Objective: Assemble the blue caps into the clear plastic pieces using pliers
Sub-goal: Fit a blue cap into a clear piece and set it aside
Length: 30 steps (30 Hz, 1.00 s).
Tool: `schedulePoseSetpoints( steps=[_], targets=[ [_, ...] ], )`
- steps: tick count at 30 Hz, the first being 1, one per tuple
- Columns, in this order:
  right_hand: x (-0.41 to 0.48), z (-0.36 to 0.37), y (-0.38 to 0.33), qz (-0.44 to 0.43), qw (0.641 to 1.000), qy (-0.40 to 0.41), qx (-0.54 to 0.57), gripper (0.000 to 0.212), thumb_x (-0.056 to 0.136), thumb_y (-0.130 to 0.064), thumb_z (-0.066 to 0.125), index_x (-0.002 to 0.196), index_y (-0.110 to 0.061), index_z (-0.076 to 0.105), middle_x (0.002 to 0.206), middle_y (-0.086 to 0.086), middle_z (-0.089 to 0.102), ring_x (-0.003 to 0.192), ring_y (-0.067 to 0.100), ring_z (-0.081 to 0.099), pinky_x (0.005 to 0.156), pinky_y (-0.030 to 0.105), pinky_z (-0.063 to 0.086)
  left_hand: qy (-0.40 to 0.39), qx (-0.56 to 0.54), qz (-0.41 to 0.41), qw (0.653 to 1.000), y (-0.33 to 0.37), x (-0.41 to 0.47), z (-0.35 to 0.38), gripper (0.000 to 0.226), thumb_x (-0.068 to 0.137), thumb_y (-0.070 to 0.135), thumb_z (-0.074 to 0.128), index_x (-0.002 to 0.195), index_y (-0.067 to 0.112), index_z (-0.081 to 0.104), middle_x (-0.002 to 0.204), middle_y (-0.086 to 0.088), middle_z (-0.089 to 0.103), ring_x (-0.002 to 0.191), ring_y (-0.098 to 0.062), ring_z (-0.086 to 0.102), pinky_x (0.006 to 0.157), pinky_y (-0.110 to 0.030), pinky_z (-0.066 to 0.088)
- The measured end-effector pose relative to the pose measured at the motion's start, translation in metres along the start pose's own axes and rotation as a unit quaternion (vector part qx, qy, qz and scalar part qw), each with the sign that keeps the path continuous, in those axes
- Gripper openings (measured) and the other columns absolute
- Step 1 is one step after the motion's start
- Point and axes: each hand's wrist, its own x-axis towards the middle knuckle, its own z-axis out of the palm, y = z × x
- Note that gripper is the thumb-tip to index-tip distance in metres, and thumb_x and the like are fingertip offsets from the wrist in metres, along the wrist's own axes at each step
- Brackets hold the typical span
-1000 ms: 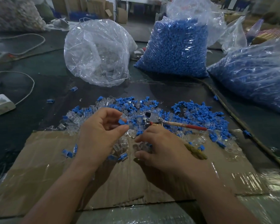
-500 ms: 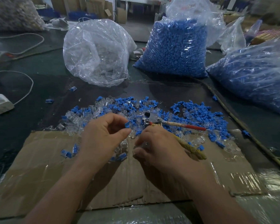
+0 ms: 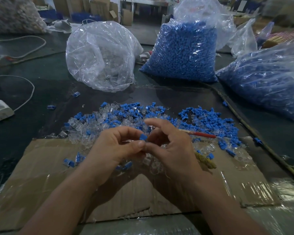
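The right hand (image 3: 170,150) has lifted to meet the left hand (image 3: 115,146), which pinches a cap (image 3: 143,137); whether the right grips a clear piece cannot be told, and the pliers (image 3: 198,134) lie idle at 2 o'clock, so the cap should be seated squarely first.

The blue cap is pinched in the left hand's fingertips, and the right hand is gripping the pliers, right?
Not quite. The head view shows the blue cap pinched by the left hand, but the right hand isn't gripping the pliers; they lie on the pile behind it.

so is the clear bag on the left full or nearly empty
Nearly empty. The clear bag is puffed up but see-through, with only a few clear pieces low inside, unlike the packed bag of blue caps beside it.
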Motion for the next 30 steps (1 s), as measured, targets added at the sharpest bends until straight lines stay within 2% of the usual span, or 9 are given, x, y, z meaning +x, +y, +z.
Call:
schedulePoseSetpoints(
  steps=[2, 5, 8, 12, 15, 17, 20, 25, 30],
  targets=[
    [0.0, -0.001, 0.002, -0.02, 0.999, -0.025, -0.034, 0.043, 0.076, -0.015, 0.071, 0.115, -0.027, 0.057, 0.079, -0.016, 0.057, 0.077, -0.002, 0.056, 0.071, 0.01, 0.046, -0.001, 0.012, -0.01, 1.0, 0.0, 0.001, -0.002, 0.016, 0.06, 0.016, 0.068, 0.075, 0.018, 0.073, 0.076, -0.01, 0.072, 0.068, -0.019, 0.07, 0.058, -0.018, 0.052],
    [0.0, -0.003, 0.002, -0.048, 0.994, -0.049, -0.09, 0.038, 0.082, -0.014, 0.066, 0.119, -0.019, 0.059, 0.088, -0.006, 0.062, 0.082, 0.005, 0.056, 0.074, 0.019, 0.049, 0.012, 0.011, -0.018, 1.0, 0.001, 0.002, -0.002, 0.02, 0.055, 0.021, 0.07, 0.074, 0.017, 0.075, 0.074, -0.011, 0.072, 0.066, -0.019, 0.069, 0.059, -0.02, 0.053],
    [-0.001, -0.003, 0.0, -0.044, 0.996, -0.044, -0.059, 0.035, 0.085, -0.012, 0.061, 0.119, -0.02, 0.058, 0.092, 0.0, 0.066, 0.081, 0.01, 0.061, 0.071, 0.022, 0.052, 0.03, 0.005, -0.016, 0.999, 0.003, 0.002, -0.002, 0.022, 0.052, 0.025, 0.07, 0.073, 0.02, 0.076, 0.071, -0.009, 0.072, 0.06, -0.016, 0.068, 0.055, -0.019, 0.052],
    [0.0, -0.004, -0.003, 0.024, 0.997, -0.043, 0.052, 0.029, 0.082, -0.004, 0.063, 0.097, -0.029, 0.065, 0.083, -0.017, 0.064, 0.083, 0.002, 0.062, 0.072, 0.015, 0.051, 0.035, 0.022, -0.017, 0.999, 0.003, 0.002, -0.001, 0.018, 0.058, 0.023, 0.068, 0.074, 0.022, 0.076, 0.068, -0.006, 0.071, 0.056, -0.012, 0.065, 0.051, -0.015, 0.049],
    [0.001, -0.004, -0.005, 0.047, 0.994, -0.034, 0.093, 0.025, 0.08, -0.003, 0.065, 0.081, -0.029, 0.065, 0.074, -0.011, 0.066, 0.073, 0.004, 0.062, 0.067, 0.017, 0.051, 0.032, 0.026, -0.013, 0.999, 0.004, 0.002, 0.0, 0.021, 0.056, 0.029, 0.07, 0.075, 0.024, 0.076, 0.071, -0.006, 0.072, 0.059, -0.013, 0.066, 0.052, -0.015, 0.05],
    [0.001, -0.003, -0.007, 0.057, 0.993, -0.015, 0.104, 0.025, 0.08, -0.003, 0.065, 0.079, -0.028, 0.064, 0.073, -0.01, 0.064, 0.071, 0.003, 0.062, 0.066, 0.016, 0.051, 0.026, 0.017, -0.008, 0.999, 0.003, 0.002, 0.0, 0.026, 0.054, 0.034, 0.071, 0.078, 0.025, 0.076, 0.076, -0.008, 0.072, 0.065, -0.016, 0.068, 0.058, -0.017, 0.052],
    [0.001, -0.002, -0.006, 0.066, 0.992, 0.025, 0.1, 0.028, 0.081, -0.002, 0.063, 0.078, -0.03, 0.06, 0.072, -0.012, 0.062, 0.071, -0.001, 0.06, 0.065, 0.012, 0.049, 0.043, 0.002, 0.011, 0.999, 0.001, 0.002, 0.0, 0.019, 0.062, 0.017, 0.066, 0.078, 0.022, 0.075, 0.078, -0.01, 0.072, 0.07, -0.018, 0.07, 0.06, -0.018, 0.053],
    [0.001, -0.004, -0.006, 0.06, 0.992, 0.057, 0.094, 0.027, 0.081, -0.004, 0.064, 0.077, -0.031, 0.06, 0.071, -0.013, 0.062, 0.07, 0.001, 0.06, 0.064, 0.013, 0.049, 0.08, 0.032, 0.036, 0.996, 0.001, 0.002, 0.004, 0.035, 0.062, 0.009, 0.066, 0.094, 0.023, 0.067, 0.084, 0.003, 0.072, 0.071, -0.016, 0.07, 0.061, -0.015, 0.052],
    [0.0, 0.0, -0.007, 0.038, 0.995, 0.046, 0.079, 0.029, 0.08, -0.003, 0.066, 0.077, -0.031, 0.061, 0.07, -0.013, 0.062, 0.07, 0.002, 0.062, 0.063, 0.012, 0.049, 0.089, 0.074, 0.049, 0.992, 0.003, 0.0, 0.009, 0.025, 0.057, 0.012, 0.069, 0.081, 0.017, 0.067, 0.075, -0.001, 0.072, 0.067, -0.013, 0.07, 0.059, -0.012, 0.05]
  ],
)
